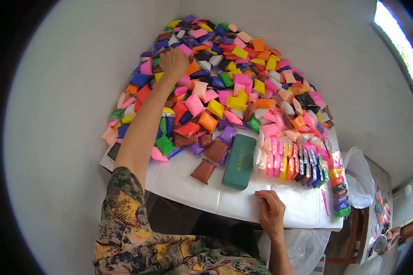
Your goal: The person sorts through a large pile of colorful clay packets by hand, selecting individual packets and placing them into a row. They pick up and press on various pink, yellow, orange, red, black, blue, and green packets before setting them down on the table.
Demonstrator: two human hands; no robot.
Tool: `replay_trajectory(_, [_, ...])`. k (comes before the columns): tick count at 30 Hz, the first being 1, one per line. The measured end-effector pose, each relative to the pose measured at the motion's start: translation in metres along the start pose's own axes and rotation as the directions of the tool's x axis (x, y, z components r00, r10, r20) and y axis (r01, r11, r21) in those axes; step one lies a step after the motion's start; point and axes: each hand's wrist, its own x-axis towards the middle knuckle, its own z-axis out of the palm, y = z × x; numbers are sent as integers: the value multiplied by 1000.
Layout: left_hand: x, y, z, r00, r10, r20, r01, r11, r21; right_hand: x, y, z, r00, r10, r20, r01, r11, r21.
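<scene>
Right hand (270, 213) flat on table (206, 197) edge, green case (239, 161) lying lengthwise away, left hand (173, 62) curled among packets (243, 87), hold unclear

sleeve (124, 215): short, olive-yellow-black print | pattern: possibly floral | forearms (142, 123): bare

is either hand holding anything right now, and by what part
Right hand rests flat on the table, holding nothing. Left hand curls into the packet pile; any grip is hidden.
</scene>
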Motion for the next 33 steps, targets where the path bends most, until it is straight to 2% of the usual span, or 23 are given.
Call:
replay_trajectory(2, [11, -1, 31, 999, -25, -43, 30, 995, 97, 0, 2, 0, 1000, -5, -12, 5, 1000, 9])
replay_trajectory(5, [16, 10, 33, 942, -237, 236, 239, 971, 17, 1, 2, 0, 999, -17, -32, 17, 1000, 16])
replay_trajectory(8, [11, 19, 39, 933, -339, 121, 330, 940, 89, 0, 4, -1, 999, -25, -45, 26, 1000, 18])
replay_trajectory(11, [12, 17, 46, 942, -333, 22, 333, 942, 34, 1, 3, -1, 999, -16, -30, 17, 999, 40])
replay_trajectory(14, [14, 14, 27, 968, -251, 29, 249, 933, -259, 1, 0, -3, 1000, -9, -15, 10, 998, 63])
replay_trajectory(15, [9, 16, 21, 982, -187, 24, 178, 876, -449, 1, 0, -5, 1000, 0, -3, 0, 998, 70])
replay_trajectory(17, [-19, 23, 6, 998, -62, -8, 33, 638, -769, 1, 3, -6, 1000, 25, 8, -25, 994, 108])
replay_trajectory(19, [-85, 66, -70, 957, 7, 290, 279, 249, -927, 0, 11, -7, 998, 67, 11, -68, 984, 168])
replay_trajectory(21, [-153, 99, -125, 880, 165, 445, 430, 120, -895, -1, 12, -9, 988, 151, 12, -148, 950, 274])
replay_trajectory(23, [-222, 128, -151, 824, 272, 498, 544, -134, -828, -5, 17, -10, 969, 244, -23, -212, 881, 422])
replay_trajectory(24, [-252, 137, -155, 762, 344, 549, 614, -117, -780, -7, 18, -9, 958, 277, -81, -197, 834, 516])
replay_trajectory(25, [-279, 145, -155, 691, 412, 594, 680, -93, -727, -8, 19, -11, 950, 284, -130, -176, 831, 528])
replay_trajectory(26, [-302, 155, -156, 660, 427, 618, 705, -69, -706, -8, 18, -12, 938, 273, -213, -111, 820, 562])
replay_trajectory(27, [-322, 164, -156, 632, 440, 638, 725, -44, -687, -11, 23, -12, 925, 278, -258, -79, 807, 586])
replay_trajectory(29, [-346, 176, -155, 639, 390, 663, 670, 140, -729, -15, 18, -13, 882, 280, -378, -38, 843, 536])
replay_trajectory(30, [-352, 179, -154, 656, 377, 654, 606, 252, -754, -18, 20, -15, 876, 227, -425, -25, 902, 431])
replay_trajectory(31, [-357, 182, -153, 676, 364, 641, 532, 361, -766, -22, 19, -19, 882, 96, -462, 5, 977, 212])
replay_trajectory(32, [-360, 184, -152, 730, 355, 584, 463, 372, -805, -24, 17, -23, 884, -46, -464, 43, 999, -17])
replay_trajectory(33, [-361, 185, -152, 753, 362, 550, 388, 431, -815, -23, 15, -26, 881, -187, -434, 86, 967, -242])
